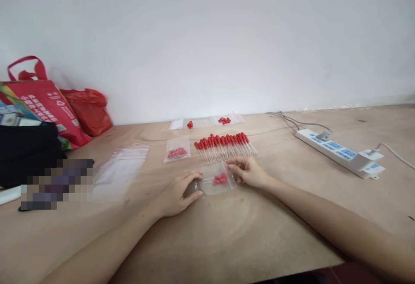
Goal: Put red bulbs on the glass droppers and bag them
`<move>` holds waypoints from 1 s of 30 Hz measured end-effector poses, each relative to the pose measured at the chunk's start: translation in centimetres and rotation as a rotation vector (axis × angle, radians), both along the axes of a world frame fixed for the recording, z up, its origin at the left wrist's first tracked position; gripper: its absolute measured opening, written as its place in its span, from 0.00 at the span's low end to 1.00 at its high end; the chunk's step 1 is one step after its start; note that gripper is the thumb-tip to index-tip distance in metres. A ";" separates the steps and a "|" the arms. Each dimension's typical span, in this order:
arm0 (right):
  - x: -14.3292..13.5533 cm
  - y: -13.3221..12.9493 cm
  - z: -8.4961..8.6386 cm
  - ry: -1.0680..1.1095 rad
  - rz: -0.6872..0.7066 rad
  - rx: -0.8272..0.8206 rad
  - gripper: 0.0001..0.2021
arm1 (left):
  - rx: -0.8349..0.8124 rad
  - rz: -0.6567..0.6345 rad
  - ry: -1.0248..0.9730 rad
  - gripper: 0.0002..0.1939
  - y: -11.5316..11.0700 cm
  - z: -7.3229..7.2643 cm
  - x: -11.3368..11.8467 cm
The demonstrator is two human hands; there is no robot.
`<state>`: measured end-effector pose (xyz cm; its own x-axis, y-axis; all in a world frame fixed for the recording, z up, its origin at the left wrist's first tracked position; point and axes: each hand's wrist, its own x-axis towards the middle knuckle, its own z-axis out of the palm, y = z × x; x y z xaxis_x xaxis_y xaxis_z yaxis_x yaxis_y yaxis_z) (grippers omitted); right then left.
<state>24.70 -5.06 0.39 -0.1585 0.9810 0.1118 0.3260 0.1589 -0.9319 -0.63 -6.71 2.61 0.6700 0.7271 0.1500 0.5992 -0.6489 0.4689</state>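
A clear zip bag (210, 187) lies on the table between my hands, with a few red-tipped sticks (220, 179) inside. My left hand (181, 192) grips the bag's left end, thumb and fingers curved around it. At the zip edge on the other side, the fingers of my right hand (245, 171) are closed in a pinch on the bag. Just beyond my hands, a row of loose sticks with red heads (223, 140) and pale stems lies side by side. A filled zip bag (177, 149) with several red tips showing rests left of that row.
Flat clear bags (121, 169) are stacked at left, near a blurred-out dark object (58, 185). Against the wall lie more bags with small red pieces (224, 120). A white power strip (337, 150) with cords stands right; red shopping bags (48, 106) stand far left.
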 end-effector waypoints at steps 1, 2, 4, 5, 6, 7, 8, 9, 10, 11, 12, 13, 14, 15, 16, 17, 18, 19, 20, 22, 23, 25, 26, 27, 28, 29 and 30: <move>0.6 0.8 0.2 -0.095 -0.060 0.118 0.12 | -0.005 0.001 -0.004 0.12 0.0 0.0 0.0; 1.2 1.9 0.5 -0.183 -0.164 0.235 0.10 | -0.012 0.007 -0.008 0.10 0.0 0.0 0.0; 2.5 4.2 1.0 -0.332 -0.395 0.306 0.08 | -0.027 0.029 -0.017 0.09 0.0 0.0 -0.1; 3.0 5.5 1.1 -0.407 -0.506 0.294 0.09 | -0.033 0.039 -0.019 0.09 0.0 0.0 -0.1; 3.4 6.6 1.2 -0.467 -0.577 0.253 0.12 | -0.037 0.046 -0.021 0.09 0.0 0.0 -0.2; 3.7 7.6 1.3 -0.505 -0.613 0.203 0.14 | -0.040 0.049 -0.023 0.09 -0.1 0.1 -0.2; 3.9 8.4 1.3 -0.532 -0.630 0.157 0.17 | -0.040 0.051 -0.024 0.09 -0.1 0.1 -0.1; 3.9 9.1 1.2 -0.550 -0.637 0.116 0.19 | -0.041 0.053 -0.023 0.09 -0.1 0.2 -0.1; 3.8 9.6 1.2 -0.563 -0.641 0.084 0.20 | -0.041 0.055 -0.021 0.09 -0.1 0.3 -0.1; 3.7 9.9 1.2 -0.571 -0.644 0.061 0.19 | -0.042 0.056 -0.019 0.09 -0.2 0.4 -0.1; 3.6 10.2 1.2 -0.577 -0.649 0.043 0.18 | -0.045 0.056 -0.016 0.08 -0.2 0.5 0.0; 3.5 10.4 1.3 -0.579 -0.655 0.028 0.16 | -0.050 0.056 -0.015 0.08 -0.3 0.5 0.0; 3.4 10.5 1.3 -0.577 -0.660 0.017 0.15 | -0.057 0.056 -0.012 0.08 -0.3 0.6 0.0; 3.4 10.6 1.4 -0.571 -0.662 0.009 0.15 | -0.064 0.056 -0.010 0.08 -0.3 0.6 -0.1; 3.4 10.7 1.4 -0.561 -0.664 0.002 0.15 | -0.071 0.054 -0.009 0.08 -0.3 0.6 -0.1; 3.4 10.8 1.4 -0.547 -0.668 -0.006 0.16 | -0.074 0.052 -0.009 0.08 -0.3 0.5 -0.1; 3.4 10.9 1.4 -0.528 -0.671 -0.014 0.17 | -0.073 0.048 -0.010 0.08 -0.3 0.5 -0.1; 3.4 11.0 1.4 -0.503 -0.674 -0.021 0.18 | -0.068 0.043 -0.012 0.08 -0.2 0.5 -0.2; 3.5 11.0 1.3 -0.471 -0.676 -0.025 0.19 | -0.061 0.037 -0.014 0.08 -0.2 0.4 -0.2; 3.6 11.2 1.1 -0.368 -0.682 -0.019 0.20 | -0.050 0.031 -0.015 0.08 -0.2 0.4 -0.1; 3.6 11.2 0.9 -0.310 -0.684 -0.012 0.20 | -0.046 0.030 -0.015 0.08 -0.2 0.4 -0.1; 3.6 11.3 0.8 -0.210 -0.676 -0.005 0.19 | -0.044 0.031 -0.018 0.08 -0.2 0.5 -0.1; 3.5 11.3 0.8 -0.175 -0.663 -0.009 0.17 | -0.044 0.031 -0.019 0.08 -0.2 0.5 -0.1; 3.5 11.3 0.9 -0.149 -0.647 -0.015 0.15 | -0.045 0.033 -0.021 0.08 -0.3 0.5 -0.1; 3.5 11.2 1.1 -0.125 -0.630 -0.019 0.12 | -0.048 0.034 -0.019 0.08 -0.3 0.5 -0.1; 3.5 11.0 1.5 -0.094 -0.617 -0.018 0.10 | -0.052 0.036 -0.015 0.08 -0.3 0.5 -0.1; 3.5 10.6 1.8 -0.059 -0.609 -0.012 0.08 | -0.053 0.038 -0.011 0.08 -0.3 0.5 -0.1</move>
<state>28.25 5.57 2.24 0.4252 0.8986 0.1081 0.4059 -0.0826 -0.9102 -0.73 -6.97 3.13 0.6401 0.7592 0.1179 0.6176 -0.5997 0.5088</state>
